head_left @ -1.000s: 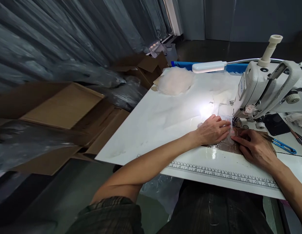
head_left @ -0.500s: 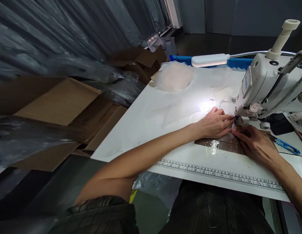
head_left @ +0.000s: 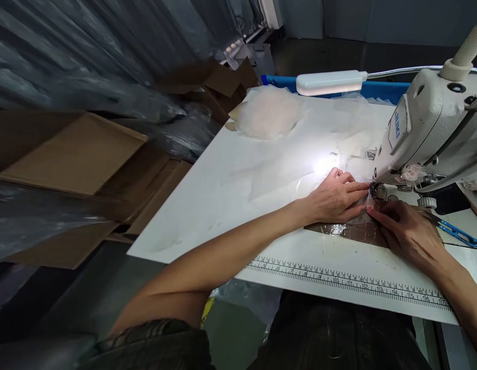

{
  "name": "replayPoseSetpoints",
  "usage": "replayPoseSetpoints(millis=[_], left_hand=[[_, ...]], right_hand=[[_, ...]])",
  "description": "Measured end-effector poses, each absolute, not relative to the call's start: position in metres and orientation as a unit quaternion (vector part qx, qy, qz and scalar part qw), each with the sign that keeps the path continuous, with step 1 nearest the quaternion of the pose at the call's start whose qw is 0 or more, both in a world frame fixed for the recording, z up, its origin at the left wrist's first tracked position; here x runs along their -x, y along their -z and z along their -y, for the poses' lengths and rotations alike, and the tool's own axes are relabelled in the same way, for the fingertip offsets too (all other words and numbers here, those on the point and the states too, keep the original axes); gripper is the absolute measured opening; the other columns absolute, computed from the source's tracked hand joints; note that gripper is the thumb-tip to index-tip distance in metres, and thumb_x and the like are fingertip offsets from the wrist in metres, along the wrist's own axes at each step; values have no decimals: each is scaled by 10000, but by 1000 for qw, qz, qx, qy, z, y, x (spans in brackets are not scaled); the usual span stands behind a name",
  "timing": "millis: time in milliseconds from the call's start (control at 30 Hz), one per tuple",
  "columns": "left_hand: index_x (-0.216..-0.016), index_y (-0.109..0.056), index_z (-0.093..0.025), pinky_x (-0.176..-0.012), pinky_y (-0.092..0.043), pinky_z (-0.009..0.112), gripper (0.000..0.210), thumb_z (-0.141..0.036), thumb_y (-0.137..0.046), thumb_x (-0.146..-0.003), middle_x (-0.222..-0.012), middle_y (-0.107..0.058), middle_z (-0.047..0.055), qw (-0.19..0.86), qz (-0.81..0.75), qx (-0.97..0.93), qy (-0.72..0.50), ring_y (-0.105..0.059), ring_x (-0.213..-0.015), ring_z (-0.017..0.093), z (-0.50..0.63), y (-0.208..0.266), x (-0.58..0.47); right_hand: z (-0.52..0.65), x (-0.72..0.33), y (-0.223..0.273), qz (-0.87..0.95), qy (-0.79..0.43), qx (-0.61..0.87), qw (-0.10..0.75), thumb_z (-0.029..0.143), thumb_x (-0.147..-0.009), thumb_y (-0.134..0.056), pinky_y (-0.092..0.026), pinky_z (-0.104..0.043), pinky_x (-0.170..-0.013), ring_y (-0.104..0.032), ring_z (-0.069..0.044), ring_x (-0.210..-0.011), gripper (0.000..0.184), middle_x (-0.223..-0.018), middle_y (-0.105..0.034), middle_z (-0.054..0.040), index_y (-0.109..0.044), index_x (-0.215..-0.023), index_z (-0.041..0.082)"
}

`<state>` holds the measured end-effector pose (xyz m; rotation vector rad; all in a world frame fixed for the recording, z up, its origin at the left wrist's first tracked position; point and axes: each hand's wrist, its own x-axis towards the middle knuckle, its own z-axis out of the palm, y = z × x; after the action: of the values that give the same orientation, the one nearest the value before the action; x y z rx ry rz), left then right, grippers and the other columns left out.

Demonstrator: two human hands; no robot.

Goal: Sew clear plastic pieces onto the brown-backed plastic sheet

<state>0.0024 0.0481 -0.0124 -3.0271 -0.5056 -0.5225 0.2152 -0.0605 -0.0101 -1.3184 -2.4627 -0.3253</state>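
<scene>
At the sewing machine [head_left: 411, 123], my left hand [head_left: 336, 198] lies over a small piece of sheer white fabric [head_left: 370, 199]. Its fingers are stretched toward the presser foot [head_left: 373, 187], pressing the fabric down. My right hand [head_left: 410, 231] is on the other side, its fingers curled and a thumb and fingertip closed on the fabric's near edge. The fingertips of both hands almost meet just in front of the needle area. Beneath the hands, a brown, shiny taped patch [head_left: 348, 233] covers part of the white table [head_left: 207, 205]. The fabric is partly hidden by my fingers.
A pile of pale sheer pieces [head_left: 269, 112] lies at the back of the table. Blue thread snips [head_left: 459, 234] and a dark phone-like slab [head_left: 450, 198] rest at right. A white lamp [head_left: 331, 83] shines above. Open cardboard boxes [head_left: 72, 151] stand left; a printed ruler [head_left: 350, 281] runs along the front edge.
The view has shifted slightly, so the machine looks larger and farther right. Both hands stay at the fabric beside the presser foot, with barely any movement.
</scene>
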Motion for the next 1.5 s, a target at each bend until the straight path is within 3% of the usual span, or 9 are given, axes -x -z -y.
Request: replayPoseSetpoints(millis=[733, 900, 1100, 1300, 1500], left_hand=[[-1086, -679, -157, -725, -329, 395, 426, -394, -330, -1030, -1284, -657, 74, 70, 174, 970, 158, -558, -919, 241, -42, 11, -8], [-1086, -678, -146, -756, -351, 409, 437, -389, -320, -1033, -1265, -654, 107, 86, 176, 969, 152, -548, -911, 244, -40, 10, -9], [-1082, -656, -141, -767, -374, 396, 383, -397, -380, -1013, -1224, -667, 108, 100, 153, 956, 228, -576, -900, 231, -44, 14, -6], [-804, -650, -147, -685, -414, 318, 262, -234, -462, -965, -908, -719, 63, 80, 107, 940, 313, -567, -751, 166, -47, 12, -2], [-866, -681, -158, -725, -482, 325, 238, -159, -449, -917, -962, -728, 70, 19, 38, 972, 231, -601, -781, 163, -43, 13, -2]], right_hand=[[63, -215, 12, 853, 110, 472, 193, 227, -960, -461, -478, -266, -561, -589, -170, -723, 318, -953, -617, -116, -712, -1154, 199], [64, -217, 14, 845, 98, 492, 184, 235, -955, -470, -471, -261, -550, -592, -171, -739, 325, -966, -613, -98, -711, -1173, 248], [64, -217, 14, 845, 93, 489, 197, 232, -965, -461, -495, -275, -576, -588, -170, -746, 328, -960, -596, -96, -714, -1174, 232], [64, -217, 13, 844, 93, 488, 202, 250, -969, -469, -503, -269, -597, -580, -168, -772, 321, -978, -595, -91, -711, -1179, 241], [66, -217, 13, 844, 87, 497, 184, 221, -960, -469, -509, -281, -617, -585, -180, -801, 343, -972, -600, -97, -694, -1218, 242]])
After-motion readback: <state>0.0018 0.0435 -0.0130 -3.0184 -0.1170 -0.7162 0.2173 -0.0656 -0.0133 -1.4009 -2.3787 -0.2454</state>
